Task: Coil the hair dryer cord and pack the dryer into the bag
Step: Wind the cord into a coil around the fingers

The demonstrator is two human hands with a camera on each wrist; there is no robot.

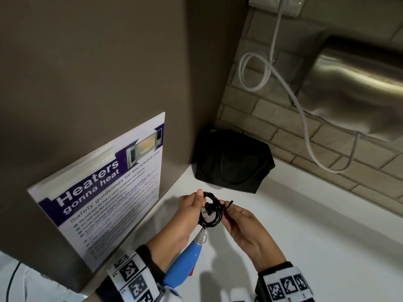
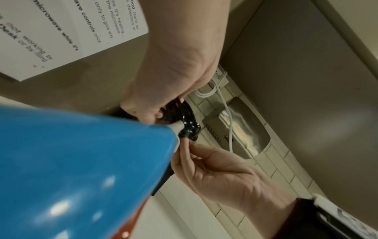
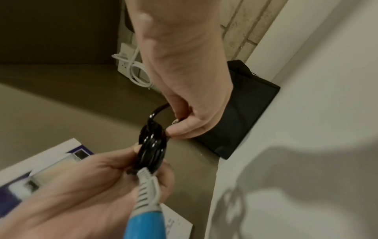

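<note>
Nearest the camera, the blue hair dryer (image 1: pixel 182 265) hangs low between the two wrists, its grey ribbed cord sleeve (image 1: pixel 201 236) pointing up toward the hands, above the white desk (image 1: pixel 316 247). Just above it the left hand (image 1: pixel 188 211) has its grip closed on the black cord (image 1: pixel 212 212), which is wound into a small tight coil of several loops; the fingers curl round the coil's left side and the thumb presses on top. The plug (image 1: pixel 207 209) lies across the middle of the coil. The right hand (image 1: pixel 242 225) meets the coil from the other side, its grip narrow, thumb and fingertips pinching a short loose end of the cord that sticks out at the coil's upper right. In the right wrist view that end arches up from the coil (image 3: pixel 152 150) into the pinch. Both wrists wear bands with black-and-white square markers. Farther back, the black bag (image 1: pixel 234 161) sits on the desk in the corner, against the brown wall and the brick tiling, well apart from the hands. To the left a microwave safety poster (image 1: pixel 104 192) leans on the wall. Above the bag a white cable (image 1: pixel 257 70) loops down from a wall socket, beside a steel appliance (image 1: pixel 357 83).
</note>
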